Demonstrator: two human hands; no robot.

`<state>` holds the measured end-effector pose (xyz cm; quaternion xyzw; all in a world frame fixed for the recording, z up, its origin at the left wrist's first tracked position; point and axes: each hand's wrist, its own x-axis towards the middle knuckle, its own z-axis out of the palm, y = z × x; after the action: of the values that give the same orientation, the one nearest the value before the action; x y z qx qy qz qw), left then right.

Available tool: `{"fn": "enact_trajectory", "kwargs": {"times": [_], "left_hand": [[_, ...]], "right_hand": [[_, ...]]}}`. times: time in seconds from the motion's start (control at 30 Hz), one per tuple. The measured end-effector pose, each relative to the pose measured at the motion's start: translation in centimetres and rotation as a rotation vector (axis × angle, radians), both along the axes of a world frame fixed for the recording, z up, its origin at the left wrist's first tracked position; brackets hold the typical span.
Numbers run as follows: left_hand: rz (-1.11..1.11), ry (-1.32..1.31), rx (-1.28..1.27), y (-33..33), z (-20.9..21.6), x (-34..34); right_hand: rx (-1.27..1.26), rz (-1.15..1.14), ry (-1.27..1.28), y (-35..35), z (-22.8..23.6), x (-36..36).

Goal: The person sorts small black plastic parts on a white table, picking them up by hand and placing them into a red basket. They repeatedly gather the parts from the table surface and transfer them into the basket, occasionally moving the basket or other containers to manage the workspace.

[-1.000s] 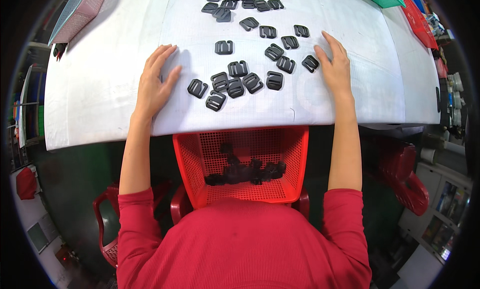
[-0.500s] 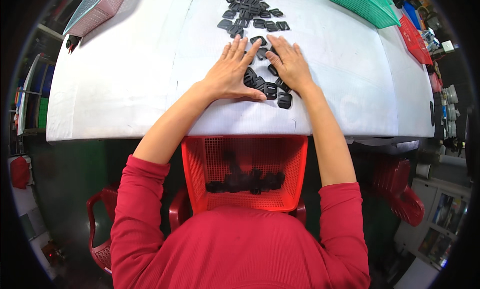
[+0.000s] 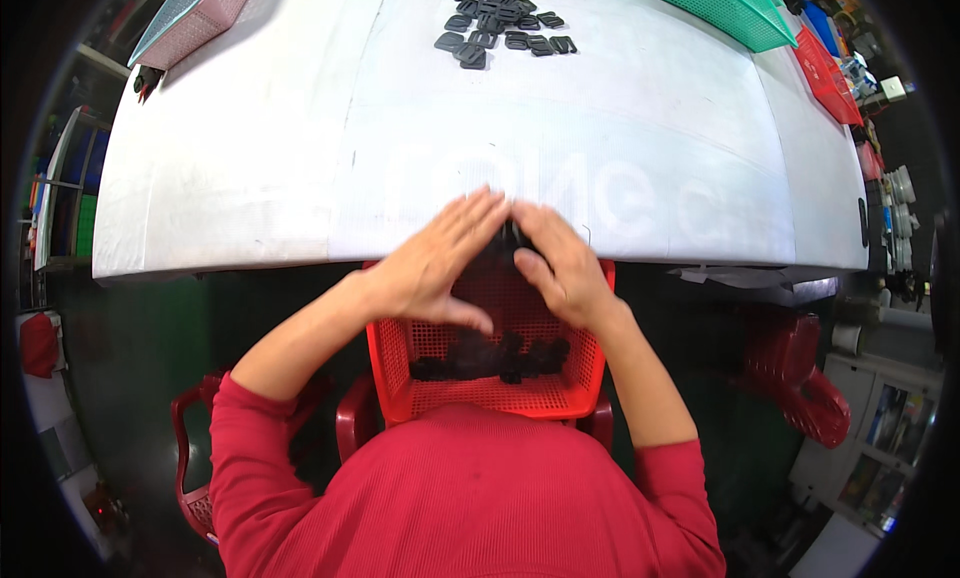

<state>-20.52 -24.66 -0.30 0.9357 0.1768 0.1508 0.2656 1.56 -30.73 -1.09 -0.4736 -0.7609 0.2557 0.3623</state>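
At the table's front edge, my left hand [image 3: 437, 263] is open, its fingers stretched and its thumb apart. Facing it, my right hand [image 3: 565, 268] is open too, and the fingertips of both nearly meet in a peak. Some dark pieces [image 3: 512, 238] show between the hands, blurred. Just below is a red mesh basket [image 3: 588, 383], where more black pieces [image 3: 490, 360] lie in shadow on the bottom. Farther back on the white table rests a loose pile of small black plastic slotted buckles [image 3: 495, 16], out of reach of my fingers.
The white-covered table [image 3: 250, 178] ends just above the basket. A pink basket [image 3: 200, 28] stands at the far left; a green basket [image 3: 730, 13] and a red tray [image 3: 828, 78] are at the far right. Dark red plastic chairs [image 3: 800, 378] stand below.
Both hands have drawn toward me from mid-table to the front edge, above the basket. The nearer group of buckles has left its place on the table. The far pile remains.
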Motion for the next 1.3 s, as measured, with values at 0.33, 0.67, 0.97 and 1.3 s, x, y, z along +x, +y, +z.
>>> {"fn": "enact_trajectory", "kwargs": {"times": [0.33, 0.67, 0.97, 1.3], "left_hand": [[0.465, -0.069, 0.066, 15.0, -1.2, -1.5], [0.415, -0.177, -0.068, 26.5, -3.2, 8.0], [0.085, -0.06, 0.129, 14.6, -0.7, 2.4], [0.479, -0.215, 0.166, 7.4, 0.2, -0.3]], "right_hand": [[0.168, -0.291, -0.304, 11.2, -0.2, 6.5], [0.072, -0.235, -0.143, 28.7, -2.4, 6.2], [0.134, 0.057, -0.228, 17.7, -0.5, 5.9], [0.376, -0.303, -0.387, 10.4, 0.8, 6.0]]}}
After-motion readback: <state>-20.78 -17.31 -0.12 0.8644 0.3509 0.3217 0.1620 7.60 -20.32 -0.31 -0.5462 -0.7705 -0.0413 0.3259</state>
